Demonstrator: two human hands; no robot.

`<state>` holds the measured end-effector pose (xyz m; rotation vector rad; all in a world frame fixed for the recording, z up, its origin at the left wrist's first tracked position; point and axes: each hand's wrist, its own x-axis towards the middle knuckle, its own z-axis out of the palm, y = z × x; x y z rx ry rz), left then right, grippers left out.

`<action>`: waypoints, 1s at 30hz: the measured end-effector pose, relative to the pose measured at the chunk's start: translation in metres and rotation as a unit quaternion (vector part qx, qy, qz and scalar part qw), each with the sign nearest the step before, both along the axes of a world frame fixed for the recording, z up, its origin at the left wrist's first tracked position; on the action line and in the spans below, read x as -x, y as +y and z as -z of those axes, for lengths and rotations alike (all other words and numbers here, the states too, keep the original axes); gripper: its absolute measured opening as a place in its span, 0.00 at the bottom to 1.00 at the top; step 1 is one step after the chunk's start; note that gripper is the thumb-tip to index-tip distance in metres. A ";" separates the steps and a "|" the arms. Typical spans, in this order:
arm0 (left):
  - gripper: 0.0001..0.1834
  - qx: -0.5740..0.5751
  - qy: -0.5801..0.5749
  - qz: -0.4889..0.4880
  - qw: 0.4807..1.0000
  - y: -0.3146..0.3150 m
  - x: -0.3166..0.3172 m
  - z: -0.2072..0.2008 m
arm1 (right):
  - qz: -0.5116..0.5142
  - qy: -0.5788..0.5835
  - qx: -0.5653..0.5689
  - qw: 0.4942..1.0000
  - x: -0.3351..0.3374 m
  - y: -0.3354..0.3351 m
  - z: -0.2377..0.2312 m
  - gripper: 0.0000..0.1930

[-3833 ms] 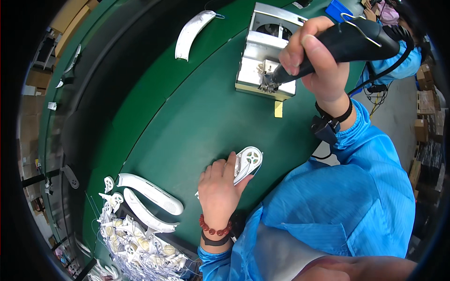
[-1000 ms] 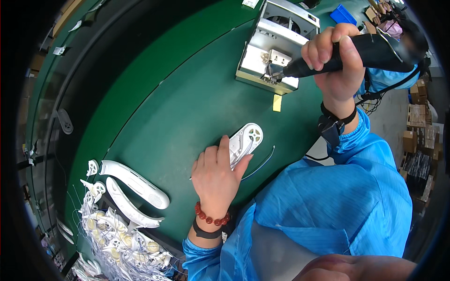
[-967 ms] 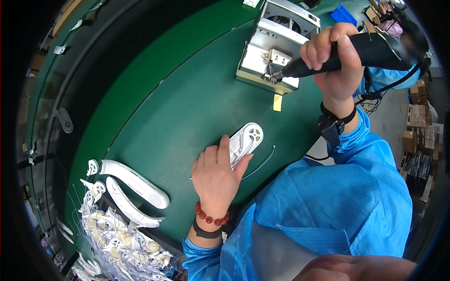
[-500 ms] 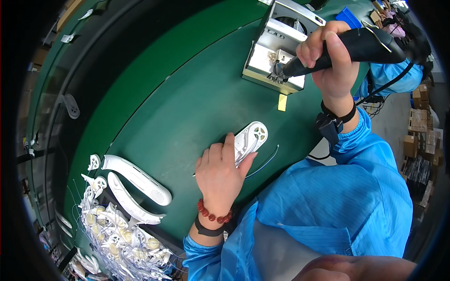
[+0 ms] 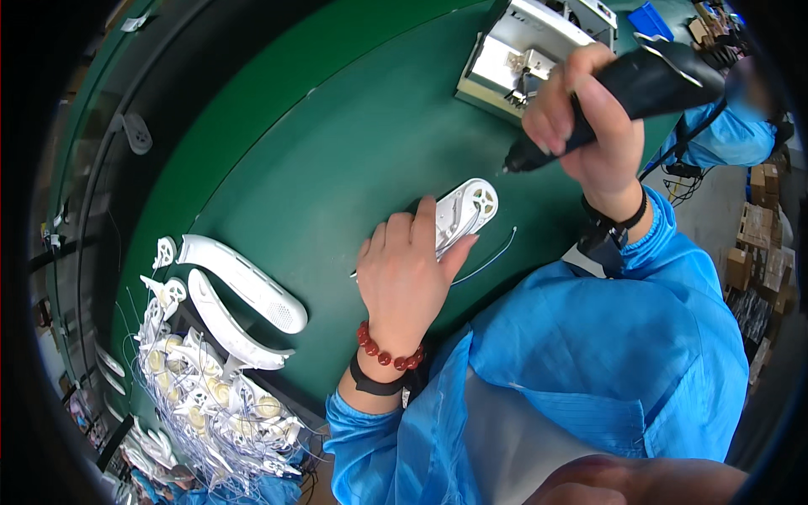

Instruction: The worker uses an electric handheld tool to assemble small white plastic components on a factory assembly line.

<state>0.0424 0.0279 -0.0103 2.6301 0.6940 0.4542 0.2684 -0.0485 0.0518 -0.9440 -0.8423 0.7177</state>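
Observation:
My left hand (image 5: 402,265) lies over a long white plastic housing (image 5: 455,217) on the green table, its thumb and fingers gripping the two sides. A round spoked end and thin wires show beyond the fingers; the palm hides the rest. In my right hand (image 5: 604,126) is a black electric screwdriver (image 5: 648,82), fingers wrapped round its body. Its tip hangs in the air up and to the right of the housing, apart from it. Something tiny and pale shows at the tip, too small to name. Behind the tip stands a box-shaped screw feeder (image 5: 505,63).
Two curved white shells (image 5: 244,282) lie to the left. Beside them is a tangled heap of white parts and wires (image 5: 210,396). A loose pale cable (image 5: 492,265) lies right of the housing. At the far right are a blue bin (image 5: 650,21) and another person's blue sleeve (image 5: 728,135).
The screwdriver tip has left the screw feeder and come down and nearer the housing. My left hand still grips the housing. The whole view has shifted slightly.

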 end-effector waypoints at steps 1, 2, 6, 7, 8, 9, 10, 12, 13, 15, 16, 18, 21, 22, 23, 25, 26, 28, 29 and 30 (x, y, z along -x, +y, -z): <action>0.31 0.000 -0.005 0.002 1.000 0.000 0.000 0.000 | -0.018 0.012 -0.003 1.000 0.007 -0.002 -0.001 0.08; 0.31 -0.001 -0.011 0.005 1.000 0.000 0.001 0.001 | -0.047 0.034 -0.025 0.998 0.013 -0.004 0.002 0.07; 0.31 0.003 -0.005 0.004 1.000 0.001 -0.001 0.001 | -0.062 0.005 -0.046 0.997 0.031 -0.009 0.010 0.06; 0.31 0.003 -0.005 0.005 1.000 0.001 -0.001 0.001 | -0.061 0.007 -0.044 0.997 0.033 -0.010 0.011 0.06; 0.31 0.004 -0.005 0.006 1.000 0.001 0.000 0.001 | -0.057 0.012 -0.038 0.998 0.035 -0.012 0.012 0.06; 0.31 0.006 -0.004 0.006 1.000 0.000 0.000 0.002 | -0.052 0.018 -0.032 0.998 0.036 -0.012 0.013 0.06; 0.32 0.005 -0.003 0.005 1.000 0.000 0.001 0.003 | -0.059 0.023 -0.039 0.997 0.037 -0.012 0.015 0.06; 0.32 0.005 -0.002 0.005 1.000 0.000 0.000 0.004 | -0.059 0.007 -0.039 0.997 0.038 -0.012 0.017 0.06; 0.32 0.004 -0.002 0.005 1.000 -0.001 0.001 0.003 | -0.060 -0.009 -0.038 0.997 0.039 -0.014 0.019 0.07; 0.32 0.006 -0.001 0.005 1.000 -0.002 0.001 0.003 | -0.056 -0.008 -0.032 0.998 0.041 -0.015 0.018 0.07; 0.32 0.002 0.000 0.005 1.000 -0.001 0.001 0.003 | -0.053 -0.012 -0.033 0.998 0.040 -0.013 0.017 0.07; 0.32 -0.001 0.003 0.004 1.000 -0.001 0.001 0.004 | -0.052 -0.014 -0.031 0.998 0.039 -0.014 0.017 0.07; 0.32 -0.010 -0.007 0.006 1.000 0.001 0.000 0.004 | -0.050 -0.013 -0.022 0.998 0.039 -0.015 0.020 0.07; 0.32 -0.008 -0.005 0.004 1.000 0.001 0.000 0.002 | -0.048 -0.008 -0.013 0.999 0.038 -0.016 0.021 0.07; 0.32 -0.007 -0.003 0.002 1.000 0.001 -0.001 0.001 | -0.048 -0.008 -0.014 0.999 0.037 -0.016 0.021 0.07; 0.32 -0.006 -0.001 0.000 1.000 0.000 -0.001 0.000 | -0.068 -0.020 -0.009 0.997 0.035 -0.016 0.022 0.07; 0.31 -0.004 0.001 -0.001 1.000 0.000 -0.001 0.000 | -0.068 -0.019 -0.010 0.997 0.036 -0.016 0.023 0.07; 0.31 -0.001 0.001 0.001 1.000 0.000 -0.001 -0.001 | -0.080 -0.020 -0.041 0.996 0.036 -0.017 0.027 0.08; 0.31 0.003 -0.001 0.004 1.000 0.000 -0.002 -0.001 | -0.079 -0.019 -0.041 0.996 0.037 -0.018 0.027 0.08; 0.31 0.002 -0.001 0.005 1.000 0.000 -0.001 0.000 | -0.086 -0.022 -0.035 0.995 0.038 -0.019 0.026 0.09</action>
